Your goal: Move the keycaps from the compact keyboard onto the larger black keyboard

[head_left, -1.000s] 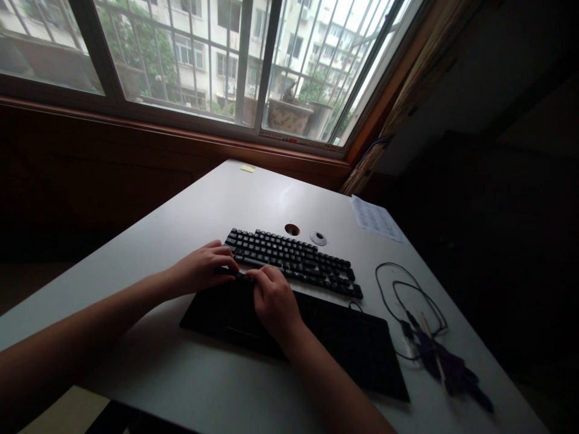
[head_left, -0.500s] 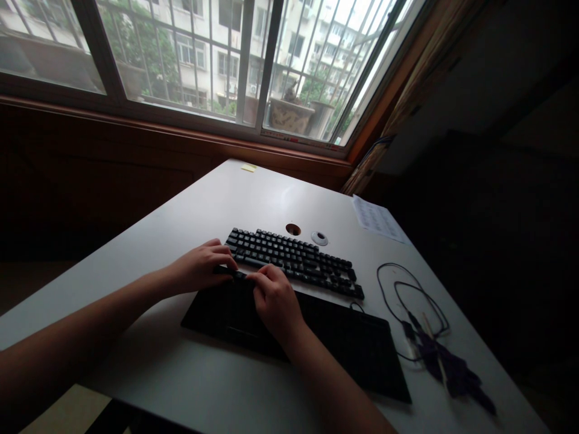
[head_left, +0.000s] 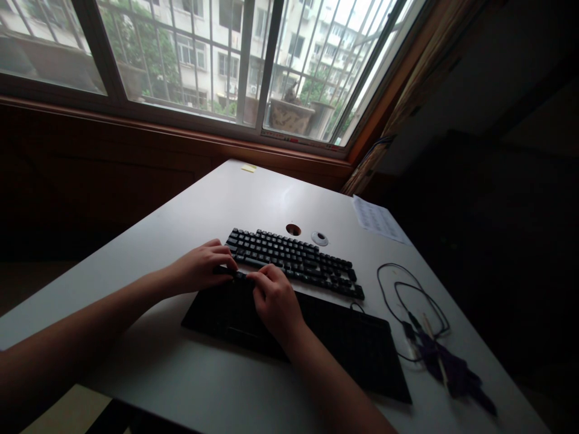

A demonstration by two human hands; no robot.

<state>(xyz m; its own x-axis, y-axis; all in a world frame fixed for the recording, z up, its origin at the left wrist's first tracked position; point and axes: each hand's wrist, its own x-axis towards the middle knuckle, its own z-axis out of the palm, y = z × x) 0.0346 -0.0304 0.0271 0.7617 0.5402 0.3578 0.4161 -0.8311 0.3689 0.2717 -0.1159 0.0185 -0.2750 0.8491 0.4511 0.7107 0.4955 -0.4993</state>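
Observation:
A wide black keyboard base (head_left: 353, 343) lies slantwise on the white table, its surface too dark to make out. Behind it, black keycaps (head_left: 289, 252) are laid in rows in a keyboard's layout. My left hand (head_left: 205, 265) is closed at the base's far left corner, its fingers and thumb on either side of the dark edge. Close beside it, my right hand (head_left: 275, 298) bends over the base with thumb and index finger pinched at the same far edge. Whatever is between those right fingertips is too small and dark to tell.
Right of the base lie a looped black cable (head_left: 398, 268) and a dark purple cloth (head_left: 456, 371) with a thin stick across it. Printed paper (head_left: 379, 217), a round cable hole (head_left: 293, 229), its ring cover (head_left: 319, 238) and a yellow note (head_left: 248, 168) are farther back.

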